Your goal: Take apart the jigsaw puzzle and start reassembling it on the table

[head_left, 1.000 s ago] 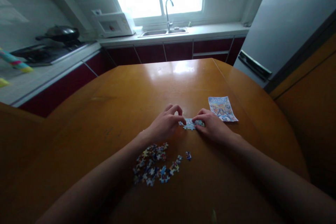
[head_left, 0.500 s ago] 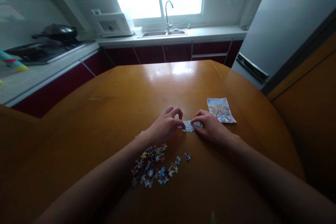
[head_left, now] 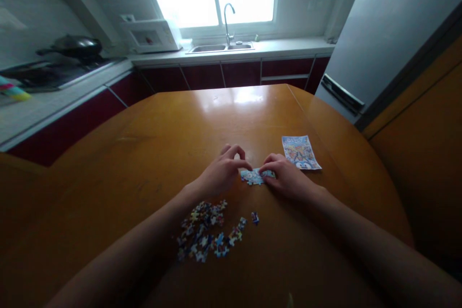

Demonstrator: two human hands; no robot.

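A small joined patch of jigsaw pieces lies on the wooden table between my two hands. My left hand has curled fingers pinching at the patch's left edge. My right hand rests on its right edge, fingers bent and pressing on it. A heap of several loose coloured pieces lies nearer to me, under my left forearm's side, with one single piece apart to its right. A printed picture card lies flat just beyond my right hand.
The table is round-edged, with a drop at its right side. Behind it runs a kitchen counter with a sink and tap, a white microwave and a wok on a hob. A grey fridge stands at the right.
Both hands stay on the joined patch, which has slid slightly left. My head has tilted a little, so everything sits a bit lower and further left.
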